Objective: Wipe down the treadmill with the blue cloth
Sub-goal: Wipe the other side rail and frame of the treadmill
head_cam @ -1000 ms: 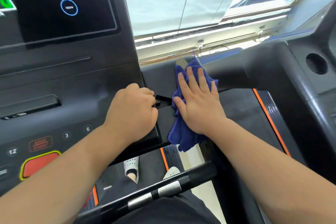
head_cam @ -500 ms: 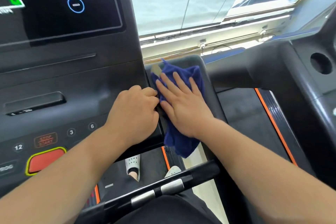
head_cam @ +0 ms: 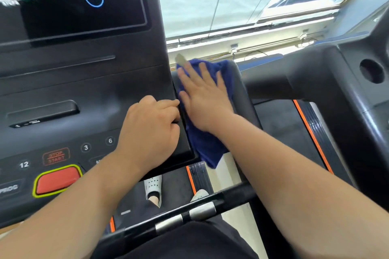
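The black treadmill console [head_cam: 84, 82] fills the left of the head view, with a screen above and buttons below. A blue cloth [head_cam: 207, 145] lies over the dark armrest just right of the console, its lower corner hanging off the edge. My right hand [head_cam: 205, 99] presses flat on the cloth with straight, spread fingers. My left hand [head_cam: 150, 130] rests beside it on the console's lower right corner, fingers curled over the edge.
A red button [head_cam: 57, 181] with a yellow rim sits low on the console. A black handlebar [head_cam: 185, 214] with silver sensors crosses below my arms. A neighbouring treadmill [head_cam: 347, 94] stands to the right. A window with blinds is ahead.
My right hand has slid the blue cloth leftwards along the armrest, up against the console's side. My left hand has stayed on the console corner.
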